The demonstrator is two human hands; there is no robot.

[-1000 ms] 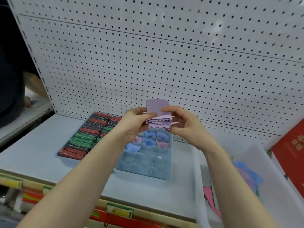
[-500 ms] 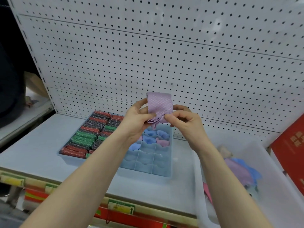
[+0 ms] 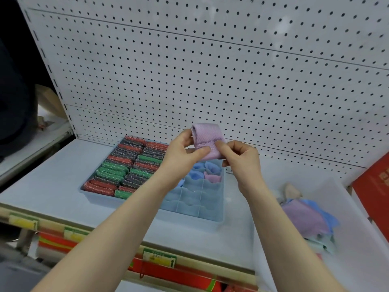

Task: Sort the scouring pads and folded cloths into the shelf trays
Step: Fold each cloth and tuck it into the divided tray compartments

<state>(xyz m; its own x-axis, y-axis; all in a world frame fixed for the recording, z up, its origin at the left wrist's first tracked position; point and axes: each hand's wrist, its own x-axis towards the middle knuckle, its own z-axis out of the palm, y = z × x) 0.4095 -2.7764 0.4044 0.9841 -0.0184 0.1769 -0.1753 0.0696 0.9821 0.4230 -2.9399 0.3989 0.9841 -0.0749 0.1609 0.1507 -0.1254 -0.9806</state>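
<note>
Both my hands hold a folded lilac cloth (image 3: pixel 207 138) in the air above the blue divided tray (image 3: pixel 210 216). My left hand (image 3: pixel 183 153) pinches its left side, my right hand (image 3: pixel 240 159) its lower right edge. The far compartments of the divided tray hold rolled cloths, blue ones (image 3: pixel 212 167) and a pink one (image 3: pixel 212 177); the near compartments are bare. To the left, a second tray (image 3: pixel 92 193) is packed with red, green and dark scouring pads (image 3: pixel 126 165).
A white pegboard wall (image 3: pixel 210 81) rises behind the shelf (image 3: pixel 42 182). A translucent white bin (image 3: pixel 357 260) at the right holds loose lilac and blue cloths (image 3: pixel 305 218). A red box (image 3: pixel 374 186) stands at the far right. Price labels run along the shelf's front edge.
The cloth has been turned from a flat fold, wavy edge down, to a tighter upright roll. Both hands rose slightly and kept their hold.
</note>
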